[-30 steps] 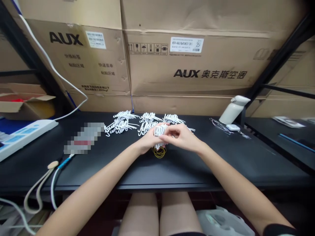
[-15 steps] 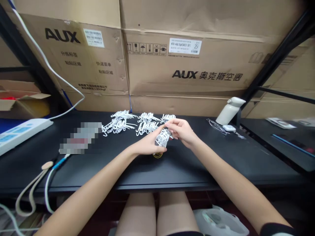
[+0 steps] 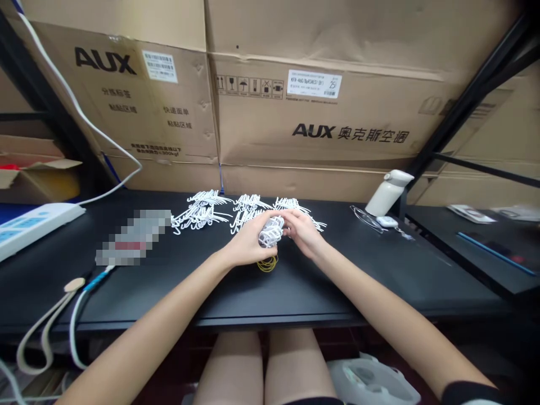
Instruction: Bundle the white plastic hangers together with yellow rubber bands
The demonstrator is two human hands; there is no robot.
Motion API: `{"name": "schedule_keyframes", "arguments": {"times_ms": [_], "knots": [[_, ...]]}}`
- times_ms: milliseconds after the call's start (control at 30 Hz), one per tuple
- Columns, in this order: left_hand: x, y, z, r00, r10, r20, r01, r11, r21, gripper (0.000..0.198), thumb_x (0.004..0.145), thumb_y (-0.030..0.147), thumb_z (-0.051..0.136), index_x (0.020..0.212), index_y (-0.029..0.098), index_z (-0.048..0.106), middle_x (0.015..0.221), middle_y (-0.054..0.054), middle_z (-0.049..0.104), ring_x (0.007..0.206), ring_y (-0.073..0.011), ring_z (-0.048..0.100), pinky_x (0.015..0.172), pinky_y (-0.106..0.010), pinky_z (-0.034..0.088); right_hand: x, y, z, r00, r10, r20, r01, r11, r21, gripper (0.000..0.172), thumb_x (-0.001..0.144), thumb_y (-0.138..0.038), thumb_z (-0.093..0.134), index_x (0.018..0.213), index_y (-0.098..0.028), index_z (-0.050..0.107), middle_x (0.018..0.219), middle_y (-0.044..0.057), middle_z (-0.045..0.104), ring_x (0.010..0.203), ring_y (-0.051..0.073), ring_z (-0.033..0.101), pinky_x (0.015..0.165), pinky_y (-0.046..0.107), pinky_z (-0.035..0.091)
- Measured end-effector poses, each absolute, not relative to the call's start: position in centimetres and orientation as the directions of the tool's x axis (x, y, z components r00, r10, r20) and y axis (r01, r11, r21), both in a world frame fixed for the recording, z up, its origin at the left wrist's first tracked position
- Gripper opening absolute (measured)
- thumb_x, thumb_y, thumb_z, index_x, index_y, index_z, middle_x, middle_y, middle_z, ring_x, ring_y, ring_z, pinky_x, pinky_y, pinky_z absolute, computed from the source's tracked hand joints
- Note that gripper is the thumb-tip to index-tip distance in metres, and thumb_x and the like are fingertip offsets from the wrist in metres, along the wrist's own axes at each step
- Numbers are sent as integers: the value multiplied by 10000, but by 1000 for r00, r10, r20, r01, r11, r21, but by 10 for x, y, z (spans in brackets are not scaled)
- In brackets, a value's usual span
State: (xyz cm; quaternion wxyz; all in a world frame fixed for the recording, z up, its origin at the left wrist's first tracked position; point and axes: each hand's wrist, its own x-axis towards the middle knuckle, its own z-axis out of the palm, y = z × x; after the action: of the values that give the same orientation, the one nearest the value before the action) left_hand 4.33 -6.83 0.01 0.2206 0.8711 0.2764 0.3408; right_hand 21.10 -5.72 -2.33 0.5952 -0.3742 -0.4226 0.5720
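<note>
Far left of the hands there's an open box (image 3: 34, 147) with something red inside, and nearer than that a white power strip (image 3: 46, 222). Next over, left of the left forearm, is a strap (image 3: 75, 285) dangling off the desk edge, then a pixelated slab (image 3: 135, 236) with a white cable (image 3: 95, 279) at its near end. Just past the hands are loose piles of white hooks: one (image 3: 200, 208) out to the left, one (image 3: 248, 205) behind the left hand, one (image 3: 289, 203) behind the right, partly hidden. The left hand (image 3: 248, 239) is curled around a bundle (image 3: 271, 232) of the same white stuff, thumb on the near side, so the bundle sits right between the hands. Some yellow bands (image 3: 267, 263) are just below it. The right hand (image 3: 306, 233) has its fingers bent in at the bundle's right side; can't tell if it's pinching anything. Right of the hands and a bit farther back: glasses (image 3: 365, 218), a bottle (image 3: 386, 194), a little white case (image 3: 386, 221), then way over, a blue stick (image 3: 495, 253).
</note>
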Motion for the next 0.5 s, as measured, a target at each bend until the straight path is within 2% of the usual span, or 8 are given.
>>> {"name": "schedule_keyframes", "arguments": {"times_ms": [167, 333, 500], "knots": [[45, -67, -5, 488, 737, 468, 356, -657, 664, 537, 712, 253, 641, 1219, 176, 482, 1028, -61, 684, 819, -190, 639, 767, -296, 477, 211, -60, -19, -46, 996, 78, -377, 55, -925, 295, 599, -377, 802, 737, -164, 651, 712, 4, 635, 652, 107, 581, 553, 219, 463], [49, -63, -15, 354, 775, 523, 517, -629, 581, 330, 704, 306, 670, 1015, 209, 622, 986, -39, 696, 868, -221, 639, 784, -307, 460, 209, -60, -18, -7, 999, 47, -388, 40, -921, 286, 584, -355, 810, 723, -170, 641, 701, -3, 644, 643, 106, 594, 612, 235, 484], [46, -57, -17, 351, 724, 594, 479, -684, 551, 275, 759, 352, 658, 981, 190, 640, 996, -70, 672, 930, -225, 618, 850, -325, 448, 208, -62, -17, -34, 998, 45, -401, 28, -916, 267, 599, -345, 808, 668, -167, 622, 721, 15, 667, 713, 120, 624, 710, 254, 500]]}}
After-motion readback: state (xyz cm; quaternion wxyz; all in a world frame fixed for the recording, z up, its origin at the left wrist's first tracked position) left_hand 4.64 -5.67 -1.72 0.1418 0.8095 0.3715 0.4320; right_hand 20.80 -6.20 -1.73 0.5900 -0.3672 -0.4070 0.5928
